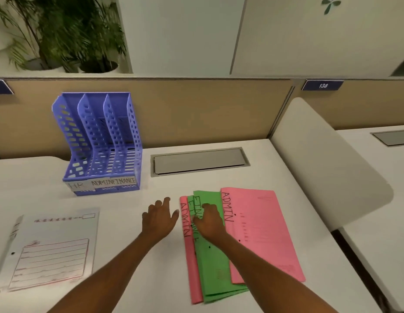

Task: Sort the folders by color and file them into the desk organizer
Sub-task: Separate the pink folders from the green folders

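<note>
Folders [221,245] lie fanned on the table under your right hand [209,220], its fingers flat and gripping nothing, left hand [159,216] open beside them; sliding one could drag its neighbours askew.

An office is shown. A white tabletop [253,177] is closed in by a tan divider wall [196,109] with a number tag [322,85]. A potted plant [67,35] is seen behind it.

Both forearms [119,263] bare, no sleeves visible.
</note>
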Demonstrator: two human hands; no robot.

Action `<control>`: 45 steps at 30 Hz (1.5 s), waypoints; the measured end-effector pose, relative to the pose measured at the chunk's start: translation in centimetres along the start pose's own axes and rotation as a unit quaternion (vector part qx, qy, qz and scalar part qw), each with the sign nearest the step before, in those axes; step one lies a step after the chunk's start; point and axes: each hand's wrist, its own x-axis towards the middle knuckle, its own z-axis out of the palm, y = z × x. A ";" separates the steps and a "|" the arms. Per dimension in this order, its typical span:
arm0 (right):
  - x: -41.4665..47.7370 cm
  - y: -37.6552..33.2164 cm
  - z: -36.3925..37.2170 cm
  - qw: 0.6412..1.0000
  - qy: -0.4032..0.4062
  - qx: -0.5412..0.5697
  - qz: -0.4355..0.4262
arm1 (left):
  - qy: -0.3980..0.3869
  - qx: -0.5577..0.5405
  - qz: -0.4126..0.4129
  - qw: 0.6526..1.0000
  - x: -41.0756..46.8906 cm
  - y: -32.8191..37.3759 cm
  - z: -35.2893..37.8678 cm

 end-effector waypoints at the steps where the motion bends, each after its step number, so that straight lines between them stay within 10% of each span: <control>1: 0.5 1.3 -1.2 1.000 0.004 -0.009 0.000 | -0.004 0.009 0.010 1.000 0.3 1.4 0.6; 17: 4.8 17.2 -10.8 0.987 0.048 -0.081 0.128 | -0.059 0.115 0.106 0.986 3.5 16.0 8.2; 27: 3.9 22.2 -11.5 0.954 0.046 -0.121 0.271 | -0.181 0.042 -0.007 0.983 3.1 19.0 12.5; 38: 3.8 22.6 -11.7 0.936 0.026 -0.056 0.346 | -0.219 -0.151 -0.103 0.958 2.3 19.5 12.6; 45: 4.2 22.2 -12.0 0.920 0.042 0.067 0.385 | -0.213 -0.461 -0.180 0.843 1.8 19.1 11.1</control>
